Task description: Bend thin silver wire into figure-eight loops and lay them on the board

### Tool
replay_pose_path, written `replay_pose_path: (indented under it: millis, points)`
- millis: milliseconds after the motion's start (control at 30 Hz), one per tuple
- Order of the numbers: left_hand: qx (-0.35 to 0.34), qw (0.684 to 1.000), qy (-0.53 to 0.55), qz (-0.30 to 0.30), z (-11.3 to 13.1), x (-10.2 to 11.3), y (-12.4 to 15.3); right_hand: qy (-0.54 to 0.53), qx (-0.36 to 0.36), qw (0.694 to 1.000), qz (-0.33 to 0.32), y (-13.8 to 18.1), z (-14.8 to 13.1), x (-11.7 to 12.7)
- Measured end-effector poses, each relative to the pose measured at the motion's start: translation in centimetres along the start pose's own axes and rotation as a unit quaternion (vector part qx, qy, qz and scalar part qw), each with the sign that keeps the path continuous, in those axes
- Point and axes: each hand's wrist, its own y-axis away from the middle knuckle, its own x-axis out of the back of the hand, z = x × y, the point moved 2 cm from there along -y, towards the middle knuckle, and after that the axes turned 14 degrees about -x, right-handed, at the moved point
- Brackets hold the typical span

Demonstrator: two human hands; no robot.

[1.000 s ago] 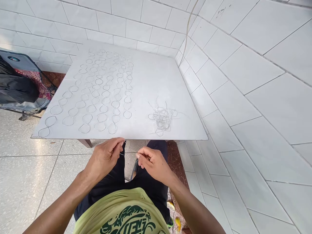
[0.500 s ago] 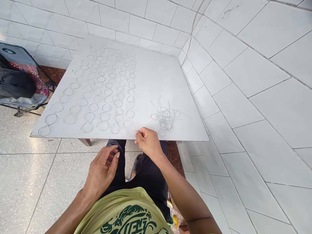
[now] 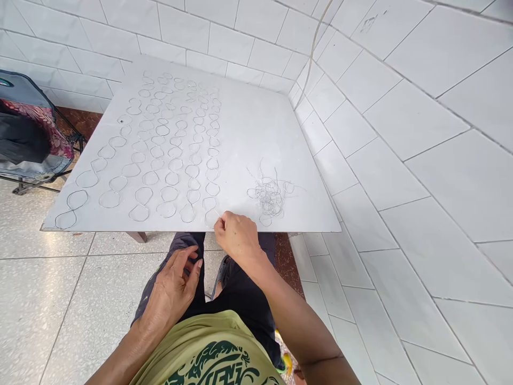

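The wire loops (image 3: pixel 74 209) look metallic, the tabletop (image 3: pixel 256 128) smooth, the wall tiles (image 3: pixel 401 176) glossy, the shirt (image 3: pixel 208 323) matt cloth.

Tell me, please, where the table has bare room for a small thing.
The table's widest bare patch lies behind the wire pile, between the figure-eight wires and the right wall. A narrower strip runs between pile and wires, the right hand at its front. The wires crowd the left side.
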Motion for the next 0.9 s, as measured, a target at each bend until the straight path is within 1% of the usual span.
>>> replay_pose_path:
  millis: [133, 267, 367, 433, 500, 567, 633, 700, 800, 900]
  points:
    - [0.000, 1.000, -0.002, -0.007, -0.3, -0.4, 0.0, 0.010, -0.010, 1.000, 0.000, 0.1, -0.4, -0.3]
    - [-0.007, 1.000, -0.009, -0.014, -0.4, -0.5, 0.0, -0.006, -0.006, 1.000, 0.006, 0.5, -0.4, -0.2]
    - [-0.007, 1.000, -0.023, -0.014, -0.9, -0.6, 0.2, -0.042, 0.012, 0.999, 0.018, 0.6, 0.9, 0.9]
    - [-0.012, 0.999, -0.028, -0.017, -1.5, -0.8, 0.5, -0.070, 0.022, 0.996, 0.042, 0.2, 2.7, 2.2]
    - [-0.019, 0.999, -0.028, -0.024, -2.1, -1.2, 0.8, -0.086, 0.015, 0.993, 0.077, -0.9, 5.3, 3.8]
    - [-0.030, 0.999, -0.026, -0.022, -2.6, -1.7, 1.1, -0.090, -0.015, 0.990, 0.109, -2.6, 8.5, 5.4]
    - [-0.042, 0.999, -0.017, -0.021, -2.8, -2.3, 1.2, -0.093, -0.039, 0.988, 0.121, -4.9, 11.4, 6.8]
    - [-0.052, 0.998, -0.001, -0.030, -2.7, -3.0, 1.3, -0.084, -0.035, 0.989, 0.118, -7.1, 13.5, 7.7]
    - [-0.064, 0.996, 0.017, -0.054, -2.3, -3.7, 1.4, -0.055, 0.013, 0.993, 0.105, -9.9, 14.5, 8.4]
    - [-0.066, 0.994, 0.021, -0.080, -1.9, -3.8, 1.5, 0.017, 0.071, 0.995, 0.065, -11.7, 13.9, 8.2]
